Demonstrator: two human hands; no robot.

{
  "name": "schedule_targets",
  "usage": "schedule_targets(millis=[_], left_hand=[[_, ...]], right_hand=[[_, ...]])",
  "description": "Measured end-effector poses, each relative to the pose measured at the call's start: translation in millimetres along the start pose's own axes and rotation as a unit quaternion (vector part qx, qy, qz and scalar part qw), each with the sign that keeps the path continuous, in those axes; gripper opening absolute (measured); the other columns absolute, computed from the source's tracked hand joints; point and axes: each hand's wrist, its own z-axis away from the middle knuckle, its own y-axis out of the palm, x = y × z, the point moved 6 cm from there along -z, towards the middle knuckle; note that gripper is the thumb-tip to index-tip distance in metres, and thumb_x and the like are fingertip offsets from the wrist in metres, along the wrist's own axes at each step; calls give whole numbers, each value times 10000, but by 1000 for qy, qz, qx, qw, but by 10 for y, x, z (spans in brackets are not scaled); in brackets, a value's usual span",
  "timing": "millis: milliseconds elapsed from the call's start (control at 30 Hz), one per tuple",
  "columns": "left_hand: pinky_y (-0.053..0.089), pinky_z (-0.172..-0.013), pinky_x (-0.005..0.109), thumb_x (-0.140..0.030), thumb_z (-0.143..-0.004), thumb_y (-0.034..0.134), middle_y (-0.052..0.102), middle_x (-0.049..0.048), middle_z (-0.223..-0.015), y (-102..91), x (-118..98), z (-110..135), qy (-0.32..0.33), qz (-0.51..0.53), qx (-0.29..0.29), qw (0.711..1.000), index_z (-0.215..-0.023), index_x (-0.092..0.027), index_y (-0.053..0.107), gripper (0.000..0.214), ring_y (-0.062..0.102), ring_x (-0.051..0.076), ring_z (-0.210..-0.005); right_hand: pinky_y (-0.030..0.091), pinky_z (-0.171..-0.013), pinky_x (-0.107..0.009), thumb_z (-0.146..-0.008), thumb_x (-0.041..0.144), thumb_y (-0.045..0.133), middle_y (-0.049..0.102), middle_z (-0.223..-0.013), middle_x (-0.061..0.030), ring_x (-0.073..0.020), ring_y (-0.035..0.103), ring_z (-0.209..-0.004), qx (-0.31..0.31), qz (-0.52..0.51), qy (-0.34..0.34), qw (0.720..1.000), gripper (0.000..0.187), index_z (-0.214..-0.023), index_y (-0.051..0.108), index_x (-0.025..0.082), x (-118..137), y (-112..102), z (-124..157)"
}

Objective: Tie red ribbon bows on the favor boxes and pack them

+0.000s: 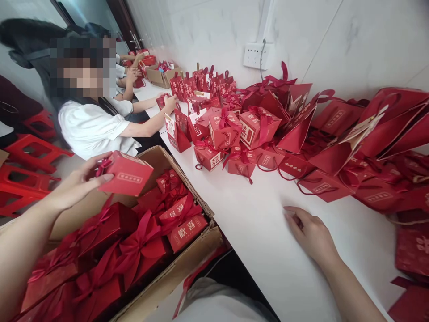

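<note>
My left hand (pixel 85 181) pinches a small red gift box (pixel 129 174) near its ribbon, with the box tilted over the cardboard carton (pixel 164 286). Inside the carton lie several red gift boxes with ribbon bows, such as one with gold characters (pixel 187 232). My right hand (pixel 311 232) lies on the white table (pixel 248 214), its fingers curled together and nothing visible in them. Beyond it, a pile of red gift boxes (pixel 224 129) spreads along the wall, some with bows, others with cord handles.
A person in a white shirt (pixel 97 129) sits at the table to the left, arms stretched over it. Other people's hands work farther back near another carton (pixel 161 78). Red stools (pixel 33 152) stand at the left. A socket panel (pixel 256 56) is on the wall.
</note>
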Motion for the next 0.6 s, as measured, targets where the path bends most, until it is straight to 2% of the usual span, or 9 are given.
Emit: schedule_targets(millis=[67, 100, 167, 267, 367, 433, 500, 533, 600], left_hand=[[446, -1058, 414, -737, -775, 557, 515, 48, -1443, -26, 156, -161, -37, -21, 5, 999, -1511, -288, 307, 898, 578, 269, -1183], [453, -1043, 419, -712, -765, 592, 542, 63, -1404, 30, 220, -230, -46, -55, 34, 997, -1518, -268, 295, 923, 594, 267, -1144], [434, -1054, 418, -649, -732, 662, 532, 94, -1401, 256, 278, -332, -7, -128, 113, 985, -1528, -217, 274, 986, 581, 279, -1155], [320, -1141, 412, -564, -694, 700, 390, 163, -1518, 693, 278, -393, 89, -200, 181, 959, -1534, -117, 244, 1056, 448, 322, -1324], [249, -1175, 412, -597, -760, 618, 276, 195, -1584, 1045, 301, -388, 71, -181, 226, 954, -1561, -71, 86, 1096, 332, 318, -1423], [206, -1191, 434, -660, -848, 485, 137, 185, -1633, 1159, 288, -334, 32, -140, 285, 948, -1561, -77, -10, 1047, 202, 306, -1490], [167, -1202, 466, -700, -902, 347, 69, 165, -1644, 1074, 249, -272, -11, -117, 304, 945, -1562, -79, 27, 961, 121, 298, -1514], [163, -1205, 473, -709, -912, 303, 104, 156, -1641, 954, 222, -239, -28, -116, 290, 950, -1561, -76, 98, 929, 139, 293, -1513], [246, -1196, 445, -729, -898, 308, 312, 118, -1591, 620, 161, -132, -39, -134, 230, 963, -1520, -111, 316, 877, 313, 279, -1462]], right_hand=[[473, -739, -346, -970, 457, 453, 591, -720, 12, -191, 565, -665, 1, -2, 1, 1000, 319, -1162, 606, 253, -1, 2, 0], [472, -738, -346, -969, 458, 452, 592, -720, 13, -191, 565, -665, 3, -3, 3, 1000, 320, -1161, 606, 253, -4, 4, 0], [473, -739, -347, -969, 459, 452, 595, -721, 12, -190, 566, -664, 6, -3, 6, 1000, 320, -1162, 606, 255, -10, 11, -1], [475, -740, -348, -969, 460, 449, 601, -722, 10, -191, 569, -665, 5, 1, 5, 1000, 326, -1168, 608, 257, -13, 11, -2], [478, -734, -347, -968, 460, 447, 605, -717, 9, -192, 576, -663, 3, 2, 5, 1000, 331, -1165, 613, 251, -9, -4, 1], [480, -738, -350, -971, 457, 445, 609, -719, 7, -193, 581, -663, 4, -1, 3, 1000, 332, -1166, 612, 247, -3, -12, 3], [479, -747, -354, -974, 452, 446, 609, -723, 6, -193, 581, -665, 5, -5, -1, 1000, 329, -1170, 610, 244, 2, -17, 7], [478, -748, -354, -975, 451, 448, 608, -724, 5, -192, 578, -664, 4, -8, -4, 1000, 328, -1170, 610, 243, 4, -18, 8], [476, -742, -349, -973, 452, 456, 608, -732, 2, -188, 571, -665, 1, -8, -6, 1000, 325, -1167, 612, 243, -1, -19, 12]])
